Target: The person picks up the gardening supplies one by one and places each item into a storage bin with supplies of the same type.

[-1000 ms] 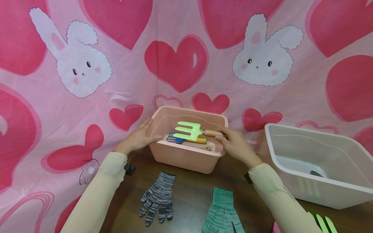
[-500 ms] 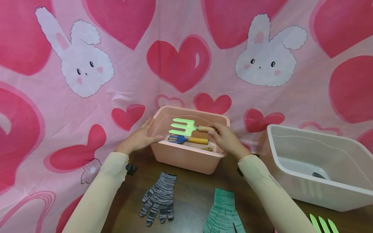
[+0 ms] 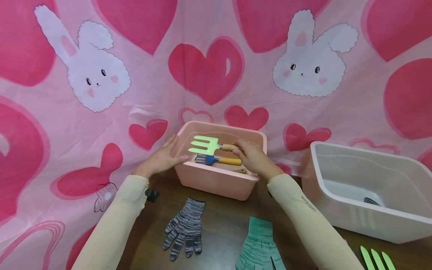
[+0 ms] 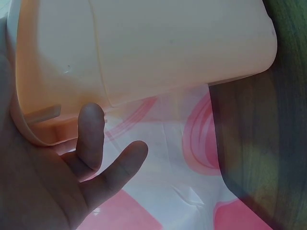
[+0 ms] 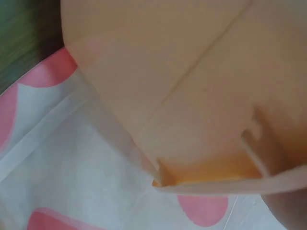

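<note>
My right hand grips the wooden handle of a bright green hand fork, whose tines point left over the pink plastic bin. At the bin's left front corner my left hand holds the rim, thumb over the front edge. In the left wrist view, two of its fingers stand off the wall. A blue hand rake with a yellow handle lies inside the bin, near the front wall. Another wooden handle end shows beside it; the rest is hidden. The right wrist view shows mostly the bin's wall.
A grey bin stands to the right with a small dark item in it. On the brown table lie a grey glove and a green glove. Green tines show at the lower right.
My right hand has moved left with the green hand fork, from the bin's right rim to over its inside. The blue hand rake now shows more fully. The left hand stays at the corner.
</note>
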A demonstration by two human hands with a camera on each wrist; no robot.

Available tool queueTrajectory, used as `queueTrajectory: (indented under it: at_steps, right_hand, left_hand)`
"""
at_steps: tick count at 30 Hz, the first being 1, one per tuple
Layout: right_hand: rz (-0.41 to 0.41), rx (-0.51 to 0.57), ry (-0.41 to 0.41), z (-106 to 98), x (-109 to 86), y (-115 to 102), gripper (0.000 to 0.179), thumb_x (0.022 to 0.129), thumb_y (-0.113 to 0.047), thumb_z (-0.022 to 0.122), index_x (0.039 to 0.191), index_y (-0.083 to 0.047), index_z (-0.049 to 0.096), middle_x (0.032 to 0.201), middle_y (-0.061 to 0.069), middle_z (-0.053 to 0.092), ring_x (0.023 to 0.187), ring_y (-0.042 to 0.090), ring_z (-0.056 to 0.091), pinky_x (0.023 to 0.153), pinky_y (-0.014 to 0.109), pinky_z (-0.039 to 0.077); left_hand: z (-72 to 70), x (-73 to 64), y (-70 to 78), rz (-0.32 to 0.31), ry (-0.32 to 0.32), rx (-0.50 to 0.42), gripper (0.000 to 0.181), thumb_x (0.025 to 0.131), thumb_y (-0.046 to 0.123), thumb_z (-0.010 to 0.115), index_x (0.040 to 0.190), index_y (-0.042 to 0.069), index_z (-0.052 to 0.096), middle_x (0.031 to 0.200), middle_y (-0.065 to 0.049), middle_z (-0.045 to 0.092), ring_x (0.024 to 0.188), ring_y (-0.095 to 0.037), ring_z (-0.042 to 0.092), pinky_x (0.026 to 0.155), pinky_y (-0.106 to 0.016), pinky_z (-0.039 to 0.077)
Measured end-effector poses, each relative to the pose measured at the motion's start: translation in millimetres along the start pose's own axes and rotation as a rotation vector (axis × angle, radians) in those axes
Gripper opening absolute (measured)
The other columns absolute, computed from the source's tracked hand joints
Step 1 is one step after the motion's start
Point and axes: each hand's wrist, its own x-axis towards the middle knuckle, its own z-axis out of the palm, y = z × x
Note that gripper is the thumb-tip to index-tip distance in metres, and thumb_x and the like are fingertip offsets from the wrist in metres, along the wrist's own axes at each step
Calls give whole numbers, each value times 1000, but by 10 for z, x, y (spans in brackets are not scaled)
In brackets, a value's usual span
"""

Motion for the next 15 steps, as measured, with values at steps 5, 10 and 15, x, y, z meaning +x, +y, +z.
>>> queueTrajectory:
  at_steps: [5, 10, 15]
  right_hand:
    - [0, -8, -40, 43, -18, -69, 23, 102, -26, 61, 123, -17, 60, 113, 1, 65, 101, 20, 61, 95, 45, 51]
    - [-9, -33, -52, 63, -39, -92, 24, 102, -24, 62, 124, -15, 61, 108, 3, 65, 96, 23, 60, 94, 45, 51]
    - [-12, -24, -83, 64, -57, -93, 24, 102, -26, 61, 123, -15, 62, 106, 1, 64, 93, 23, 58, 91, 43, 51]
  left_hand:
    - [2, 7, 12, -11, -1, 3, 122, 79, 78, 64, 164, 15, 3, 169, -10, 2, 152, -38, 9, 115, -63, 22]
    - [-12, 14, 4, 8, -6, 17, 118, 82, 72, 65, 164, 13, 3, 169, -11, 3, 153, -37, 8, 116, -63, 21]
    - [-4, 22, -3, 9, -5, 27, 115, 84, 67, 67, 164, 13, 4, 169, -12, 3, 152, -38, 9, 115, -64, 22]
